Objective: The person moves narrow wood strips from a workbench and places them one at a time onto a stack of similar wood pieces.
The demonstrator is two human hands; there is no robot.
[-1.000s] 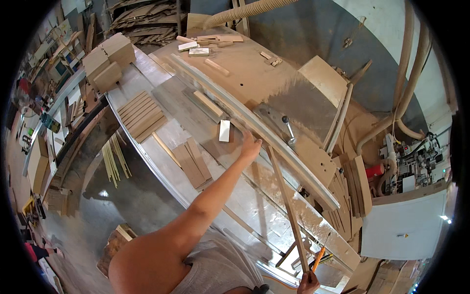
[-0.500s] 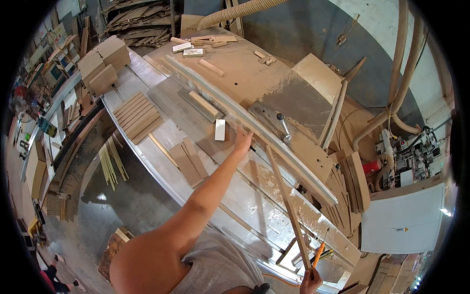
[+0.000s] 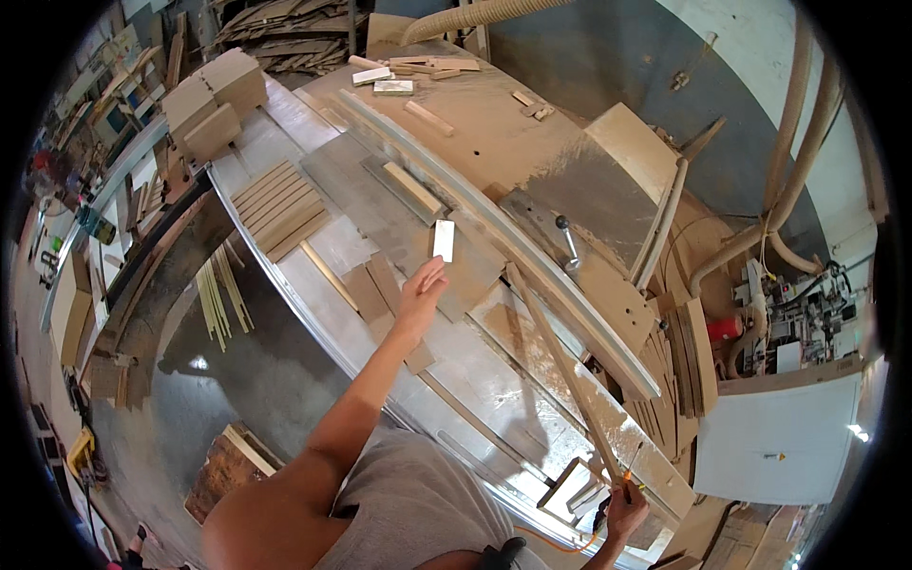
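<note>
My left hand (image 3: pixel 425 288) reaches over the metal saw table with its fingers stretched out and nothing in them. Its fingertips are just short of a small white-topped block (image 3: pixel 444 240); whether they touch it I cannot tell. At the lower right, my right hand (image 3: pixel 626 513) is closed on the near end of a long, narrow wooden strip (image 3: pixel 560 366). That strip runs away from me at a slant beside the long fence (image 3: pixel 513 252), its far end lying near the fence. Beyond the white-topped block, a pale wooden bar (image 3: pixel 412 187) lies on a dark plate.
Grooved boards (image 3: pixel 278 209) and stacked wooden blocks (image 3: pixel 214 100) sit on the left of the table. Brown boards (image 3: pixel 380 290) lie near my left forearm. A crank handle (image 3: pixel 568 242) stands beyond the fence. An orange-handled screwdriver (image 3: pixel 629 474) lies by my right hand.
My left hand has left the fence side and come back left, below the white-topped block. My right hand has moved forward a little, and the strip has slid farther along the fence.
</note>
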